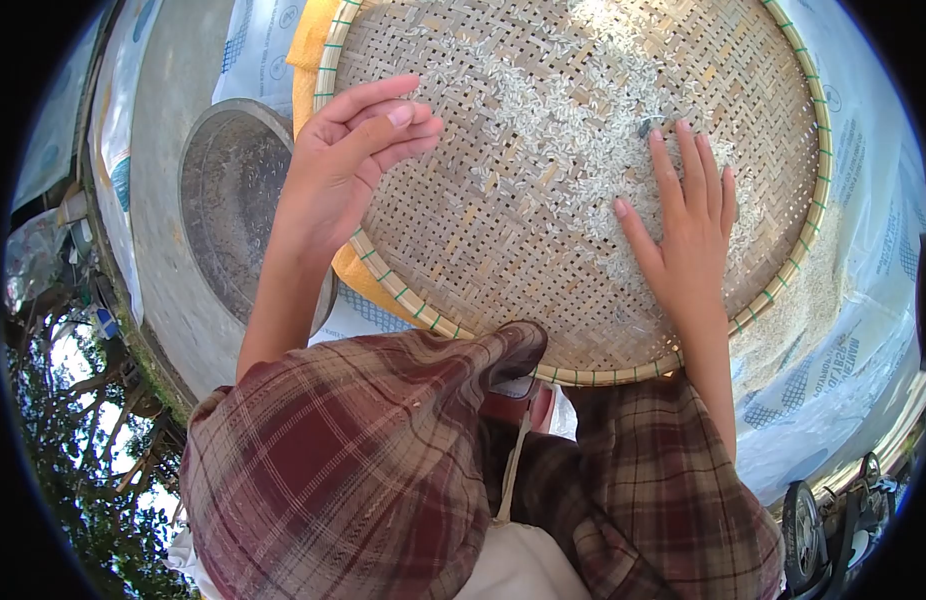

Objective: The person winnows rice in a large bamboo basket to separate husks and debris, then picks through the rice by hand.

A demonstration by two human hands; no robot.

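A round woven bamboo tray, its rim bound with green ties, carries a scattered layer of white rice grains. My right hand lies over the grains on the tray's right side, fingers spread and palm down. Just beyond its index fingertip is a small dark thing, too small to name. Over the tray's left rim, my left hand is raised with its fingers bent together and the thumb pressed against them. Whatever it may be pinching is hidden.
Left of the tray stands a grey round basin with a few grains inside. An orange-yellow cloth or sack shows under the tray's left edge. Printed white-blue sacking spreads at right, with grain on it. A motorbike is at lower right.
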